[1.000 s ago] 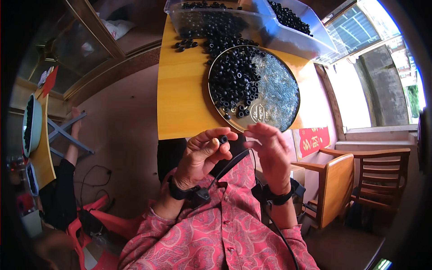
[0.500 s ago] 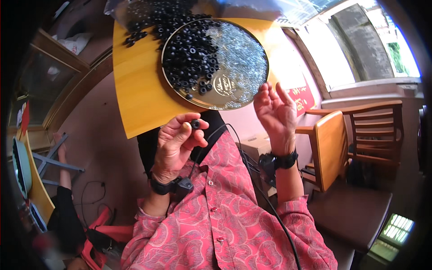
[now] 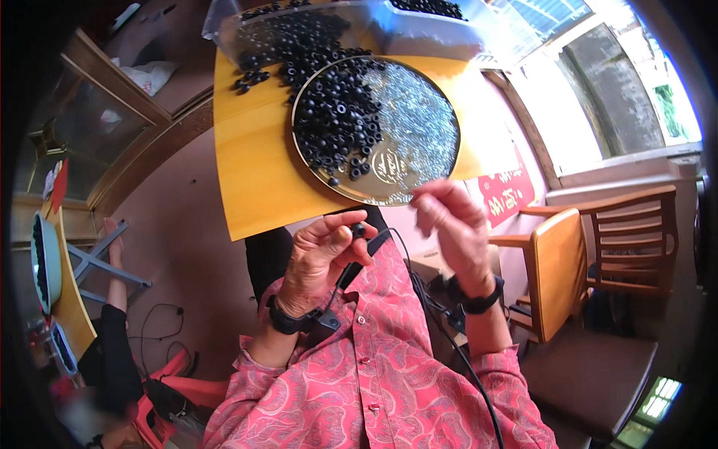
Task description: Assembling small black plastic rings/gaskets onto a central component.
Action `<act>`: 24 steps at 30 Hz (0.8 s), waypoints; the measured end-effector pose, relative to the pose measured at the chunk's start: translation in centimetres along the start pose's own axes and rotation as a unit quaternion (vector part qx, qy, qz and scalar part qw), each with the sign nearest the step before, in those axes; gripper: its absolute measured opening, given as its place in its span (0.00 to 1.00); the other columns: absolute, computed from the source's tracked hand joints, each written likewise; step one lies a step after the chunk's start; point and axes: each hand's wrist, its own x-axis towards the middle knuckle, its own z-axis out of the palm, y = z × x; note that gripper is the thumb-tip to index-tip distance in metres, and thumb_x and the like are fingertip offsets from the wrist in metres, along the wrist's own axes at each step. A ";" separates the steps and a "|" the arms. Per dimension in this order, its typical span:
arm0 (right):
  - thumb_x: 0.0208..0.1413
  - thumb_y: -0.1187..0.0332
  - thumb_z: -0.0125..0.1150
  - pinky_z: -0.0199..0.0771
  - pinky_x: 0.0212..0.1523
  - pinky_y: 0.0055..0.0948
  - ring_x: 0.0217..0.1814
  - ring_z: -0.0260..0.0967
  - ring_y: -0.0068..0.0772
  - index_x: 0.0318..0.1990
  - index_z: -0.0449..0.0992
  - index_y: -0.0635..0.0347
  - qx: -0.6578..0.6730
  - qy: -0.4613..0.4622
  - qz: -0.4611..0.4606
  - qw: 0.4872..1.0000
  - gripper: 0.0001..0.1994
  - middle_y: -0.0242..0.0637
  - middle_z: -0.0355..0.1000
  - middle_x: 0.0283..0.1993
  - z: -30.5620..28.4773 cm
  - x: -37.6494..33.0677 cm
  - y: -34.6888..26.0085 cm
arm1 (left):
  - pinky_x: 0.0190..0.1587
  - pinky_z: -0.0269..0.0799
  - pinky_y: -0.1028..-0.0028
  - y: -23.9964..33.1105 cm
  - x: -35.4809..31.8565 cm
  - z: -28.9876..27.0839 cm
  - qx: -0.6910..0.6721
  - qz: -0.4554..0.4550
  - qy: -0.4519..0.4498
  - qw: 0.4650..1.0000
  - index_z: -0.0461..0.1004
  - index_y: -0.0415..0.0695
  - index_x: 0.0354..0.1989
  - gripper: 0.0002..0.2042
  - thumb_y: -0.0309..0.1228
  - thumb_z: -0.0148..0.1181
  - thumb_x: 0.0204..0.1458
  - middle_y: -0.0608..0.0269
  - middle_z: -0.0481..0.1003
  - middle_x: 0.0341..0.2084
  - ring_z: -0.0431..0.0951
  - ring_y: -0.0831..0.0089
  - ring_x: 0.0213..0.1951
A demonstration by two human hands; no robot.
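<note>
Left hand fingers pinching a small black rubber ring, right hand fingers pinched together at the round metal tray rim, grip contents unclear, yellow wooden worktop

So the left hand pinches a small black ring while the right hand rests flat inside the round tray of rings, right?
Not quite. In the head view the right hand is raised at the round tray's near rim, fingertips pinched, not resting flat inside. The left hand does pinch a small black ring.

Wooden chair, red sign, glass-fronted cabinet, window
</note>
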 end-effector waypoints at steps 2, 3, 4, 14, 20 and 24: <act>0.59 0.72 0.60 0.67 0.33 0.15 0.32 0.65 0.12 0.45 0.74 0.62 0.018 -0.027 0.054 0.998 0.08 0.25 0.72 0.33 2.2 -0.9 0.6 | 0.36 0.80 0.71 0.3 -0.1 0.4 0.010 0.010 0.009 1.000 0.71 0.35 0.51 0.17 0.31 0.59 0.56 0.51 0.77 0.38 0.78 0.74 0.30; 0.57 0.73 0.61 0.68 0.34 0.15 0.32 0.65 0.13 0.45 0.74 0.63 0.031 -0.039 0.051 0.997 0.09 0.26 0.71 0.34 3.1 -1.2 0.8 | 0.36 0.80 0.71 0.5 -0.2 0.5 0.013 0.015 0.010 1.000 0.71 0.35 0.51 0.17 0.31 0.59 0.56 0.51 0.77 0.38 0.78 0.74 0.30; 0.56 0.74 0.62 0.68 0.35 0.16 0.33 0.66 0.13 0.45 0.74 0.64 0.043 -0.050 0.047 0.997 0.10 0.26 0.70 0.34 3.7 -1.4 1.1 | 0.35 0.80 0.72 0.5 -0.2 0.5 0.031 0.023 0.011 0.999 0.71 0.34 0.48 0.16 0.31 0.61 0.55 0.52 0.77 0.37 0.78 0.74 0.30; 0.51 0.78 0.65 0.71 0.37 0.19 0.38 0.68 0.21 0.40 0.78 0.66 0.018 -0.053 -0.062 0.997 0.08 0.33 0.68 0.37 3.4 -1.7 4.3 | 0.37 0.79 0.74 1.0 -0.3 1.3 0.240 0.123 0.020 0.963 0.74 0.35 0.39 0.11 0.23 0.66 0.47 0.57 0.76 0.34 0.79 0.73 0.34; 0.53 0.80 0.62 0.72 0.30 0.18 0.32 0.69 0.21 0.41 0.77 0.67 -0.008 -0.044 -0.105 0.994 0.08 0.37 0.70 0.39 2.7 -2.1 4.5 | 0.34 0.74 0.78 1.6 0.8 2.0 0.472 0.271 -0.019 0.839 0.77 0.37 0.36 0.12 0.26 0.70 0.43 0.57 0.76 0.31 0.77 0.75 0.32; 0.54 0.81 0.60 0.71 0.29 0.18 0.30 0.69 0.20 0.43 0.76 0.68 -0.002 -0.006 -0.119 0.993 0.09 0.37 0.70 0.38 3.1 -2.6 4.7 | 0.35 0.74 0.77 1.5 1.3 2.3 0.513 0.301 -0.023 0.804 0.78 0.39 0.36 0.12 0.28 0.71 0.42 0.57 0.77 0.32 0.77 0.72 0.33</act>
